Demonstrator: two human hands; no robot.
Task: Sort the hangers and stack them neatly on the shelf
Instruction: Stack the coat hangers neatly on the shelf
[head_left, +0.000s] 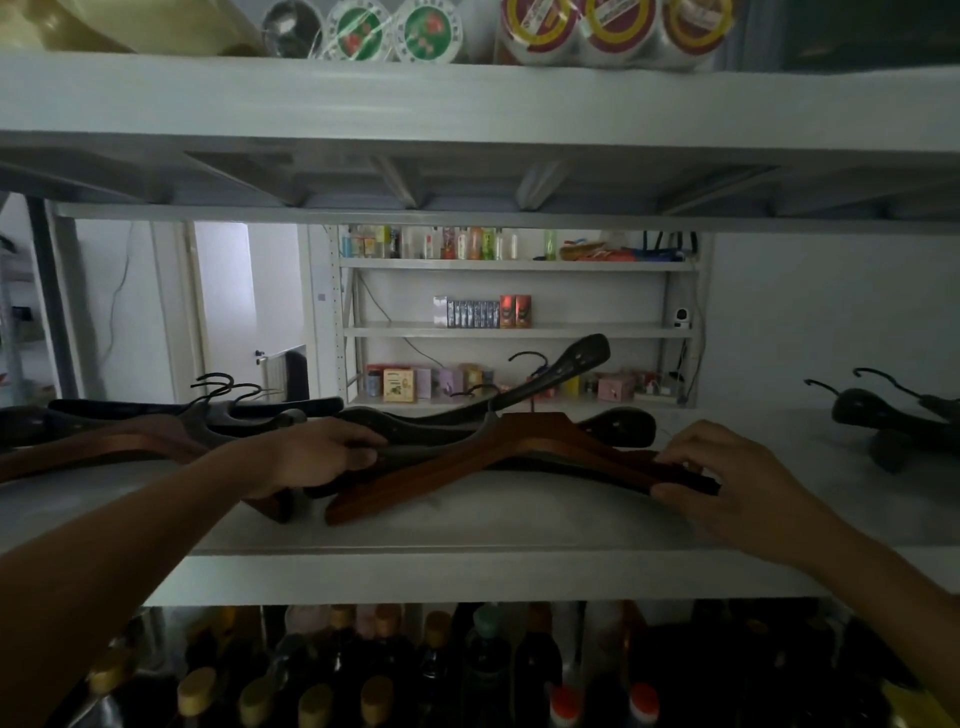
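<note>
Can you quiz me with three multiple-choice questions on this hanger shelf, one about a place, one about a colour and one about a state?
1. Where do the bottles with pale caps stand?
A. On the shelf below the hangers
B. Among the hangers
C. On the top shelf

2. What colour is the front hanger between the two hands?
A. White
B. Reddish brown
C. Bright green

3. What is the right hand doing?
A. Hanging idle, off the shelf
B. Holding a bottle
C. Pinching the end of the hanger stack

Answers:
1. A: their caps show under the shelf board.
2. B: its wooden arm is reddish brown, with darker hangers behind it.
3. C: its fingers and thumb close on the stack's right end, while the left hand grips the left part of the stack.
</note>
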